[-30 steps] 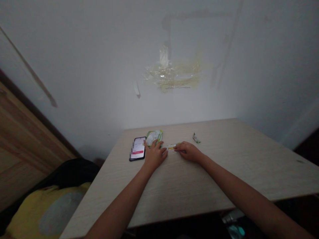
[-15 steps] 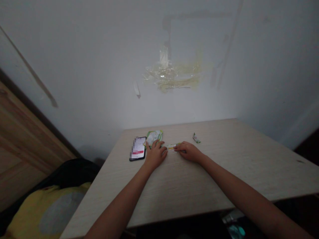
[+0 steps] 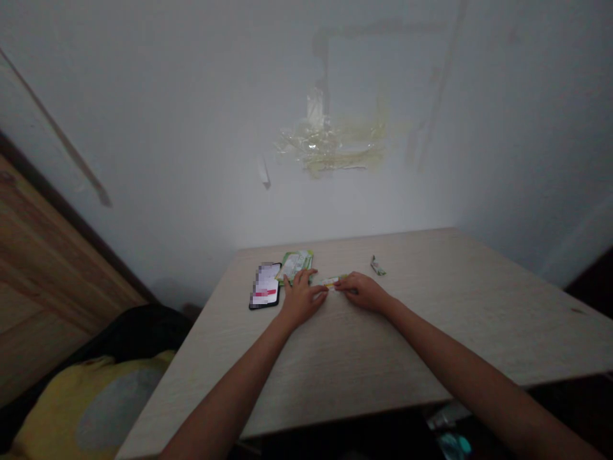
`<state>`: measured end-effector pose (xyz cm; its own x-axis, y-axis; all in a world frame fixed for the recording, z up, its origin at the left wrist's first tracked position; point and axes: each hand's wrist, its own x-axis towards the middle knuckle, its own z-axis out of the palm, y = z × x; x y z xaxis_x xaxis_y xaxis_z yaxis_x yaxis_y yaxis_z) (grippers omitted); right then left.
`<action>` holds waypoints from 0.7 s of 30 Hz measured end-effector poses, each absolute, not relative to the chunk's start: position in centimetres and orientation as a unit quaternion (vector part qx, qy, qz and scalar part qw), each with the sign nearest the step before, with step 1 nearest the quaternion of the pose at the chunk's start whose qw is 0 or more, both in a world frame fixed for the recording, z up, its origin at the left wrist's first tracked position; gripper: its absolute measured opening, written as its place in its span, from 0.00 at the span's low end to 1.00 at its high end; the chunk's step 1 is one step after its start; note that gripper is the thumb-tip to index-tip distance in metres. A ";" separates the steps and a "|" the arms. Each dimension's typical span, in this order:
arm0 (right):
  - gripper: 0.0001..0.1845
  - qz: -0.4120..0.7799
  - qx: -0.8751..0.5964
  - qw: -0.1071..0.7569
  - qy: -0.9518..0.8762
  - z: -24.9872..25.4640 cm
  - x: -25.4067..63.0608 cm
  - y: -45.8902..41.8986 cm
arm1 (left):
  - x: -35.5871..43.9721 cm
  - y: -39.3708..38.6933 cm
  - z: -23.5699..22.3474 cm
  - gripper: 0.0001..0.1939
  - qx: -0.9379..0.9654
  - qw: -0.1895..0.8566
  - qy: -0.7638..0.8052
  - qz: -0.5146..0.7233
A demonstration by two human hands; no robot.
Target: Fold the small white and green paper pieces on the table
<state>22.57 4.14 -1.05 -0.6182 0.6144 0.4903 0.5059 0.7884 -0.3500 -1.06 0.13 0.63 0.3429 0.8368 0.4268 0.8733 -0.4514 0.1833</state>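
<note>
A small yellow-and-white sachet [image 3: 332,281] lies on the pale wooden table [image 3: 383,345] between my two hands. My left hand [image 3: 301,297] rests palm down, its thumb and fingertips pinching the sachet's left end. My right hand [image 3: 364,291] pinches the sachet's right end with its fingers curled. Just behind my left hand lies a green-and-white packet [image 3: 295,262], partly covered by my fingers.
A phone [image 3: 265,285] with a lit screen lies left of my left hand. A small green wrapper [image 3: 377,265] sits behind my right hand. A wall with tape remains [image 3: 330,144] stands behind the table. A wooden door [image 3: 43,281] is on the left.
My left hand has slid a little to the right, away from the phone, and its fingertips now meet the sachet's left end. My right hand has stayed put.
</note>
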 end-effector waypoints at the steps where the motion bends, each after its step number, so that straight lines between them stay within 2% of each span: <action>1: 0.17 0.089 -0.315 0.305 -0.894 -1.1 22.6 4.2 | -1.0 0.1 0.5 0.10 -0.819 0.034 -0.521 -0.238; 21: 0.18 0.104 -0.310 0.292 -0.899 -0.5 22.6 4.3 | -0.2 -0.6 0.9 0.11 -0.836 -0.003 -0.503 -0.219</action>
<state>22.63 4.32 -0.52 -0.6376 0.6174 0.4607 0.4961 0.7866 -0.3676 -0.18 -0.65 0.85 0.3973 0.8428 0.3631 0.8401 -0.4933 0.2255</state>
